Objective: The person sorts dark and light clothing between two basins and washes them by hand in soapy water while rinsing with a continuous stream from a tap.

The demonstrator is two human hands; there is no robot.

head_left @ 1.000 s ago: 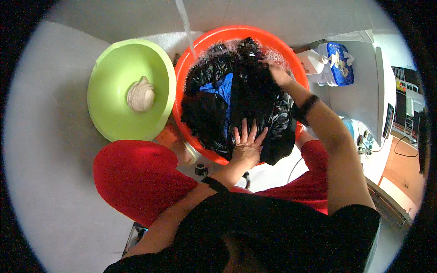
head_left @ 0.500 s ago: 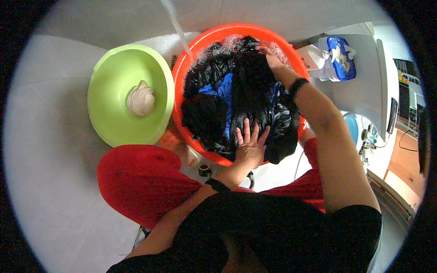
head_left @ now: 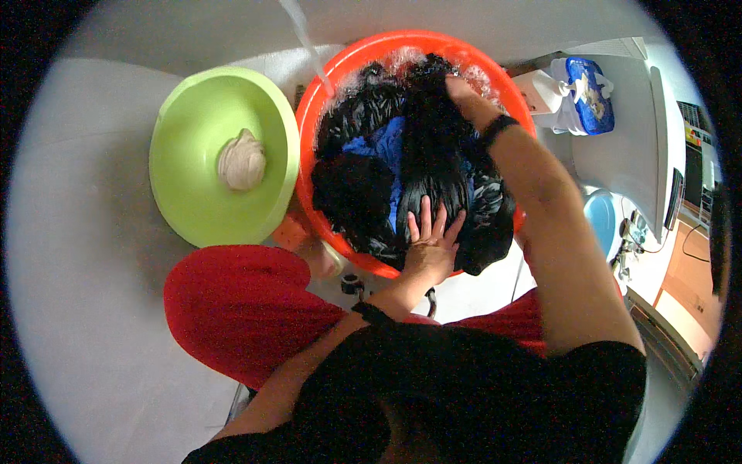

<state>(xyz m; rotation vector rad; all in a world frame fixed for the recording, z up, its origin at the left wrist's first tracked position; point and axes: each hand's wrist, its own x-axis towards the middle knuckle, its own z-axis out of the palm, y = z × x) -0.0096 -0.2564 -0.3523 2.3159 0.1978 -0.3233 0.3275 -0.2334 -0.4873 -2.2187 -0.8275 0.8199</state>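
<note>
A round orange basin (head_left: 308, 147) holds wet black clothes (head_left: 352, 189), a blue cloth (head_left: 386, 143) and soapy suds (head_left: 406, 58). My left hand (head_left: 434, 251) lies flat with spread fingers on a shiny black garment (head_left: 437, 143), at the basin's near side. Toward the far right rim, my right hand (head_left: 465, 94) is curled into the far part of that garment, its fingertips hidden in cloth and foam. Between my hands the garment runs lengthwise. From above, a stream of water (head_left: 305, 39) falls at the basin's left rim.
Left of the basin stands a green tub (head_left: 185, 209) with a balled beige cloth (head_left: 242, 160) inside. A white pump bottle (head_left: 541, 91) and a blue-rimmed container (head_left: 591, 97) are at the far right. A light-blue basin (head_left: 600, 220) sits farther right. My red-clad knees flank the near side.
My right hand has pushed deeper into the black garment, and its fingers no longer show. My left hand stays spread on the cloth. The whole view has shifted slightly.
</note>
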